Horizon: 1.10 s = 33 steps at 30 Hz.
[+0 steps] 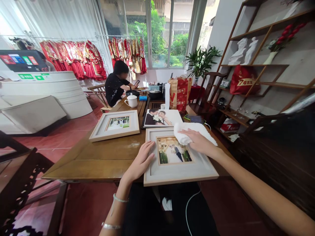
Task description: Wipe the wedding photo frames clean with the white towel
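Note:
A light wooden picture frame [180, 179] with a wedding photo lies on the table in front of me, its near edge reaching the table edge. My left hand [142, 159] rests on the frame's left side, fingers stretched over the rim. At the frame's upper right corner, my right hand [195, 139] presses a folded white cloth [203, 129] down, fingers over it; part of the cloth hangs past the corner. A second framed photo [116, 132] lies further left, apart from my hands. Just behind the near frame is an unframed-looking print of a couple [162, 118].
A brown wooden table [98, 164] carries a white lidded mug [132, 100], a red paper bag [180, 95] and a phone [195, 119] with a cable. Across it, a seated person [118, 83] holds a phone. Shelves [256, 65] stand right; a white cable [188, 209] hangs by my lap.

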Tool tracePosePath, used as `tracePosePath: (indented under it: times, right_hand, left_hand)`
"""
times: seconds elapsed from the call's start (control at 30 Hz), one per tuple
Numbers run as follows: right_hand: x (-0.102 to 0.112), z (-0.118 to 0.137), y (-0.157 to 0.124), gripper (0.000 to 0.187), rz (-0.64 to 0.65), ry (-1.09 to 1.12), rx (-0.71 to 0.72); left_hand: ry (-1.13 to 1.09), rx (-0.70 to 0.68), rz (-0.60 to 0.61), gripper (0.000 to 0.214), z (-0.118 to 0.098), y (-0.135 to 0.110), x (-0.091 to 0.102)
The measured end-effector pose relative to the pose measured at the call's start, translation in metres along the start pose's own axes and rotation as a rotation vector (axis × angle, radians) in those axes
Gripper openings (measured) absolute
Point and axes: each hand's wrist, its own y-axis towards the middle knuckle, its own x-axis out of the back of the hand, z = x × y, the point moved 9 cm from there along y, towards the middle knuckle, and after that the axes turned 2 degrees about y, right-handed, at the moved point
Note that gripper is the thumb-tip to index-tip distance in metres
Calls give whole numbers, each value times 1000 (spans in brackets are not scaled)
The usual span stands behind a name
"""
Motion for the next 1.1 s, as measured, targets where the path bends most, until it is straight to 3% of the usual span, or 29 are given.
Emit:
tracePosePath:
  times: [0.1,0.17,0.27,0.37,0.47,0.57,0.67,0.77,0.93,1.0,1.1]
  right_hand:
    - [-20,35,16,79,45,40,42]
    - [-35,70,14,82,117,77,149]
    - [-47,118,-7,85,228,129,349]
    - [-42,137,-45,88,371,193,469]
    - [-27,128,-91,91,481,238,479]
    - [-9,86,-118,83,427,164,291]
    - [5,23,-120,73,267,9,10]
    - [12,-15,-97,72,92,-56,-77]
    - [-2,-14,-46,76,-60,-46,-25]
    - [-11,-5,-40,79,-77,-45,2]
    - [-24,15,-51,83,-35,12,168]
  left_hand:
    - [-12,26,1,54,3,0,-1]
    - [-24,23,-4,59,3,0,-2]
    - [-39,8,-29,66,4,-1,0]
    - [-48,33,-29,70,7,-1,-1]
    - [-37,73,-20,66,8,-1,-2]
    - [-30,78,-26,64,6,0,-1]
    - [-29,57,-14,69,3,-1,-1]
    - [-48,46,-12,69,3,-2,0]
    - [-154,142,-118,72,12,-3,7]
    - [-313,235,-197,81,21,-3,10]
    - [-640,423,-340,92,40,-6,12]
